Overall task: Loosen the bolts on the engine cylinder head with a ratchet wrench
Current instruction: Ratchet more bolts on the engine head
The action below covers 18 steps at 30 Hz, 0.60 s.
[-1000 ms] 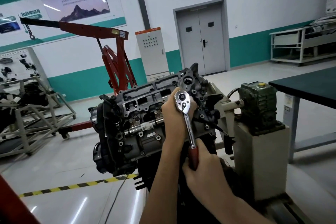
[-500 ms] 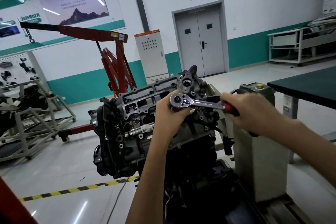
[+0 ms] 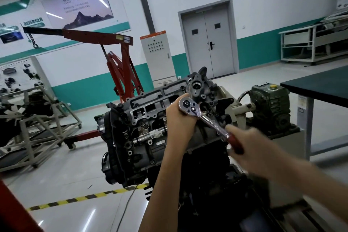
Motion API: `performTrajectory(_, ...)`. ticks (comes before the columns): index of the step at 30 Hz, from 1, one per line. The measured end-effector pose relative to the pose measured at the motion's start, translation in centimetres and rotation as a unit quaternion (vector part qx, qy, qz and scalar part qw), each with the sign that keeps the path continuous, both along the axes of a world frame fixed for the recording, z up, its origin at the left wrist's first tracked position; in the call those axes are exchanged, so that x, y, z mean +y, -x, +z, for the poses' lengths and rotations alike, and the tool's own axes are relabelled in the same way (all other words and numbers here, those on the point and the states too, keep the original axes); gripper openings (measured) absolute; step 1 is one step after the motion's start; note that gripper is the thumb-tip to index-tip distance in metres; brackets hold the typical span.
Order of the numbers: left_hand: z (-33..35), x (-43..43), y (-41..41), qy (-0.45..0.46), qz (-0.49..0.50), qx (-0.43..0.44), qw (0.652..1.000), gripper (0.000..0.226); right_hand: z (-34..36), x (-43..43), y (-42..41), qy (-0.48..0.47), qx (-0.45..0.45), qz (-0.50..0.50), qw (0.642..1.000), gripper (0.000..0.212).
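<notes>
Chrome shines on the ratchet wrench (image 3: pixel 209 121), which lies slantwise over the near end of the engine cylinder head (image 3: pixel 150 111), its round head up and to the left and its dark red handle down and to the right. The left grip (image 3: pixel 180 118) is curled round the wrench's round head from below and behind and holds it against the casting, so the bolt and socket beneath it are hidden. The right grip (image 3: pixel 250 147), blurred in this view, is wrapped round the red handle, and its forearm runs off to the lower right corner. The cylinder head is bare grey metal, tilted towards the camera, with its open ports and small bolt holes showing. It sits on a dark engine block (image 3: pixel 128 156) carried on a stand. Just to the right of the engine a pale shaft joins a green gearbox (image 3: pixel 269 107) with a yellow cap, and beyond that stands a dark-topped counter (image 3: pixel 320 84). Behind the engine a red engine hoist (image 3: pixel 116 58) reaches its boom to the left, with a chain hanging from the tip. A grey cabinet (image 3: pixel 158 56) and a grey double door (image 3: pixel 207 41) stand against the white and teal wall. Yellow and black tape (image 3: pixel 84 197) crosses the glossy floor in front, and a pale metal frame (image 3: pixel 37 128) stands at the left.
</notes>
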<state>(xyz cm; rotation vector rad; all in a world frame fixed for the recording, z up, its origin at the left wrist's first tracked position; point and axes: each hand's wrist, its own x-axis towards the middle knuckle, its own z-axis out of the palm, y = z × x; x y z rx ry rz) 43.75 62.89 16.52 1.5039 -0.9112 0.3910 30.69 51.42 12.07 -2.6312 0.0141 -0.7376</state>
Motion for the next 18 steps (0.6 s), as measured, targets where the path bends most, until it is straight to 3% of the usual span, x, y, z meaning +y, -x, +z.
performTrajectory(3,0.1,0.3,-0.3,-0.013,-0.015,-0.012,1.0,0.046,4.4,-4.5,-0.1,0.182,-0.011,-0.04,0.982,0.02)
performTrajectory(7,0.3,0.7,-0.1,-0.019,-0.033,-0.027,0.999,0.047,7.0,-5.9,-1.2,0.23,-0.05,-0.063,0.97,0.019)
performTrajectory(10,-0.4,0.3,0.1,0.023,-0.004,-0.057,0.998,0.039,3.6,-4.4,-0.9,0.149,-0.026,-0.067,0.986,0.019)
performTrajectory(13,-1.2,-0.6,0.4,0.071,0.027,-0.062,0.995,0.031,-0.7,0.4,-0.3,-0.016,-0.033,-0.024,0.999,0.027)
performTrajectory(16,-1.3,-1.3,0.6,0.112,0.027,-0.024,0.993,0.029,-3.4,5.9,-1.1,-0.16,-0.084,-0.023,0.983,0.032)
performTrajectory(18,-1.0,-1.0,0.4,0.102,-0.011,0.007,0.995,0.032,-3.9,7.6,-1.6,-0.203,-0.08,-0.014,0.976,0.026)
